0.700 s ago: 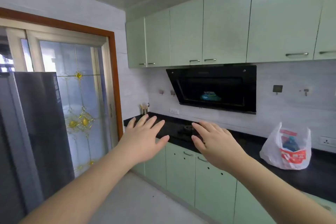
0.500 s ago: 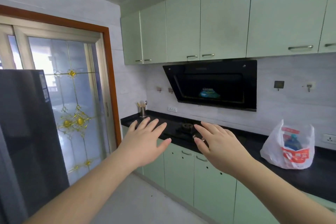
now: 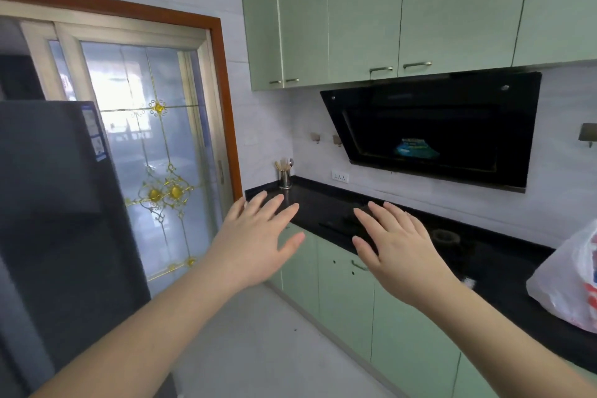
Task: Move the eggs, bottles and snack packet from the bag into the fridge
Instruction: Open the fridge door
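Head view. My left hand (image 3: 258,242) and right hand (image 3: 395,249) are raised side by side in mid-air, palms down, fingers spread, holding nothing and touching nothing. Below and beyond them runs the black stone countertop (image 3: 326,207) over pale green cabinet doors. The thin white plastic carrier bag with red print (image 3: 568,287) rests on that countertop at the far right, well apart from both hands. The tall dark grey fridge (image 3: 61,229) stands at the left, door closed. I judge the bag soft, limp and slippery, and the eggs inside fragile; I would take it by the gathered top or support it from beneath. The frame edge crops the bag, so its handles and contents cannot be made out.
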The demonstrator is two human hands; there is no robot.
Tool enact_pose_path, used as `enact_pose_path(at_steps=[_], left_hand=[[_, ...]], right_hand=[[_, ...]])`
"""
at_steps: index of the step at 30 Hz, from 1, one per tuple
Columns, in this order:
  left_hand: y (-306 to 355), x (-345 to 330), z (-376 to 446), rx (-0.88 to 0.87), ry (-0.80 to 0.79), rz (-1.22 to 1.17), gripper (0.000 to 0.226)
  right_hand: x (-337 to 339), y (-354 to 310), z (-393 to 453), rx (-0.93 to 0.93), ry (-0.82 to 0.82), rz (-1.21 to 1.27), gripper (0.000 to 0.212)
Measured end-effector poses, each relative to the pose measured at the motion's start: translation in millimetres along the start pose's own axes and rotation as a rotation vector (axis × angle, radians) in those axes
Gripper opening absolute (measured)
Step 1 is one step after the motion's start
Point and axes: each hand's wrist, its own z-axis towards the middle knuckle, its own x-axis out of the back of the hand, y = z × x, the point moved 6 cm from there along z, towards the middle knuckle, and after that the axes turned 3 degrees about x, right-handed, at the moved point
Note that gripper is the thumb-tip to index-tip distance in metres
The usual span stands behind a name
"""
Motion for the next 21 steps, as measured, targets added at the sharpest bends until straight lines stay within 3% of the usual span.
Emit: enact_pose_path(at_steps=[11, 15, 21], left_hand=[[-146.9, -63.7, 7.6, 0.201, -0.098, 0.064, 0.092], [-216.5, -86.7, 0.5, 0.299, -0.112, 0.086, 0.08], [-292.5, -99.9, -10.7, 0.391, -0.089, 0.136, 0.088]], right_hand=[[-90.2, -107.9, 121.9, 0.204, -0.065, 0.111, 0.056], [-122.0, -163.7, 170.7, 0.292, -0.087, 0.121, 0.056], [-154.3, -240.6, 220.6, 0.392, -0.05, 0.134, 0.055]])
